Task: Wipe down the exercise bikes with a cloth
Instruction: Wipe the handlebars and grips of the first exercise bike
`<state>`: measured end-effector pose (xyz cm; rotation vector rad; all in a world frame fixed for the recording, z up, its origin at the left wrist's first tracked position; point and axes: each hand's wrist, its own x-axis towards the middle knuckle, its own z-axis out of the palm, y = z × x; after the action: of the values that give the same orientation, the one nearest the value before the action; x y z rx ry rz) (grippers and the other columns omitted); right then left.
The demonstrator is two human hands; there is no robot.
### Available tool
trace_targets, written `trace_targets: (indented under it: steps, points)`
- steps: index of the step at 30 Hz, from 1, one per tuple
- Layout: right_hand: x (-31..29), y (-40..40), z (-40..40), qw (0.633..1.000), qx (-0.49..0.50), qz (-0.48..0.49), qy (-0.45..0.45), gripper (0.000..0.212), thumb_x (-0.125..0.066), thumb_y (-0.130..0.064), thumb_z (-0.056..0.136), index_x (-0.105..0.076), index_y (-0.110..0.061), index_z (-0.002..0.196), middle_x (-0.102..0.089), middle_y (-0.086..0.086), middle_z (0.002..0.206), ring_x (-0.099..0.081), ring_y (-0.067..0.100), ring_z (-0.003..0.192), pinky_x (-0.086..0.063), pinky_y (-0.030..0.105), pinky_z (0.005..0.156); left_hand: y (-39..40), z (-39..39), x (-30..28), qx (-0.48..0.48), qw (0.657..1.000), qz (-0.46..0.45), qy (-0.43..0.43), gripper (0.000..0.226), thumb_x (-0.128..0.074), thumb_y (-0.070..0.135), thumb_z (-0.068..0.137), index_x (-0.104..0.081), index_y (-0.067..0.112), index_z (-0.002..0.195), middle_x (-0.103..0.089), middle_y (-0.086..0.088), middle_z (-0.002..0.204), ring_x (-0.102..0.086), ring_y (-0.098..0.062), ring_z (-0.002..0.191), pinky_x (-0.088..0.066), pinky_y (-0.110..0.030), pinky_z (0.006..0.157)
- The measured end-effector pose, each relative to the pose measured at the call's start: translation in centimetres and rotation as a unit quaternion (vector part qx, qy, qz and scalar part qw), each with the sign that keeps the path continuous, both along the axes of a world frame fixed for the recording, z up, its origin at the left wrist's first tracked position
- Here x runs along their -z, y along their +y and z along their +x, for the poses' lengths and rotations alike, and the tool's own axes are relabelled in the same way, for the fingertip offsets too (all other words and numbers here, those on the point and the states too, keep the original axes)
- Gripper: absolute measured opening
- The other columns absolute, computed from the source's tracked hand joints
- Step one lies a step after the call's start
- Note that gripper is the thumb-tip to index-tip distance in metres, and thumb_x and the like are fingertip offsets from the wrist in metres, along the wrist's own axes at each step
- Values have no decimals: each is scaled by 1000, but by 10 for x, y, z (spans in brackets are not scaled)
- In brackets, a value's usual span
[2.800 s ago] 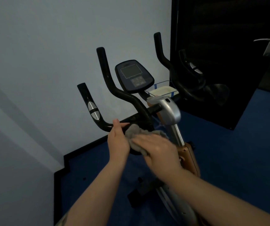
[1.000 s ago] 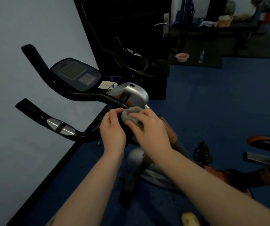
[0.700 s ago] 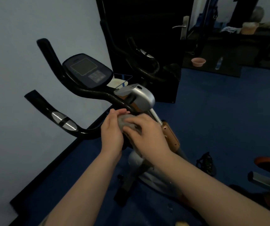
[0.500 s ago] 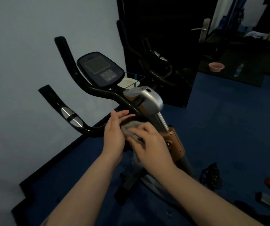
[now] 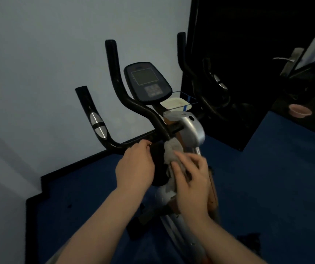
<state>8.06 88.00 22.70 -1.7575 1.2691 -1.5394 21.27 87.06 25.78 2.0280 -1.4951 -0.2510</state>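
Though half-hidden, cloth [image 5: 172, 151] under right hand [image 5: 191, 180]

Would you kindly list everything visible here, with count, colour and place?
bike: one, black, silver and orange, centre, by the wall
handlebars: one set, black with silver pads, on the bike
console: one, dark, between the handlebars
cloth: one, grey, at the handlebar stem
tray: one, white, behind the console
door: one, black, right, with a silver handle
bowl: one, pink, far right
floor: blue
wall: pale
left hand: grips the black stem
right hand: holds the cloth
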Motion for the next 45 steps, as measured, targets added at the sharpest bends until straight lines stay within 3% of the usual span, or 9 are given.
trace_targets:
  steps: [4, 9, 13, 19, 25, 28, 31, 35, 45]
  points:
    - [-11, -31, -2, 998, -50, 9, 23, 27, -69, -15, 88, -68, -27, 112, -50, -9, 106, -51, -3, 100, -40, 5, 83, -1, -7, -1, -52, 998, -37, -4, 29, -34, 35, 103, -58, 24, 114, -56, 5, 106, -54, -15, 94, -48, -41, 77]
    - [-28, -55, 8, 979, -147, 11, 141, 28, -64, -18, 91, -68, -25, 117, -52, -4, 116, -52, 15, 108, -51, 31, 87, 0, -10, 4, -124, 986, -44, 105, 30, -31, 40, 102, -56, 27, 93, -59, 7, 83, -56, -10, 72, -43, -35, 61]
    - [-10, -39, -16, 981, -172, 3, 91, 32, -63, -14, 91, -66, -26, 121, -55, -5, 121, -53, 10, 114, -47, 21, 94, 0, -10, 7, -131, 971, -62, 188, 34, -31, 40, 103, -59, 28, 89, -62, 5, 78, -58, -9, 71, -44, -31, 59]
    - [-43, -78, 13, 958, -245, 88, 119, 26, -61, -21, 93, -68, -27, 117, -66, -9, 108, -60, 2, 99, -50, 21, 89, 0, -11, 4, -145, 974, -51, 166, 35, -31, 40, 103, -57, 24, 85, -61, 2, 77, -58, -13, 71, -49, -39, 64]
    - [-3, -37, -16, 980, -184, -16, 75, 36, -64, -7, 90, -65, -23, 123, -54, -4, 121, -53, 5, 114, -42, 11, 94, 6, -13, 6, -140, 976, -89, 141, 29, -39, 38, 100, -54, 28, 77, -58, 5, 66, -55, -10, 59, -40, -31, 51]
    - [-14, -54, -5, 975, -190, 3, 116, 32, -62, -15, 92, -64, -25, 122, -54, -7, 114, -55, 6, 104, -49, 21, 89, 1, -8, 8, -112, 981, -56, 147, 28, -37, 38, 100, -55, 29, 80, -59, 5, 68, -55, -11, 61, -42, -34, 53]
    - [-29, -69, 14, 965, -192, 27, 177, 29, -56, -26, 96, -62, -28, 124, -57, -10, 113, -55, 4, 99, -51, 32, 85, -2, -3, 10, -83, 972, -37, 218, 34, -35, 36, 102, -55, 23, 78, -58, 4, 68, -52, -10, 59, -38, -27, 54]
    - [-12, -44, 3, 984, -161, -1, 73, 39, -58, -11, 95, -57, -23, 132, -56, -3, 114, -56, 5, 106, -48, 20, 91, -1, 1, 10, -59, 948, -44, 310, 39, -34, 31, 103, -61, 11, 84, -63, -5, 79, -57, -17, 70, -44, -27, 62]
    - [-21, -47, 13, 987, -115, 85, 69, 33, -57, -22, 96, -61, -24, 128, -58, -7, 107, -56, 1, 101, -47, 18, 88, -5, 7, 18, 9, 915, -39, 401, 32, -36, 31, 104, -64, 23, 91, -68, 6, 85, -65, -9, 81, -47, -21, 66]
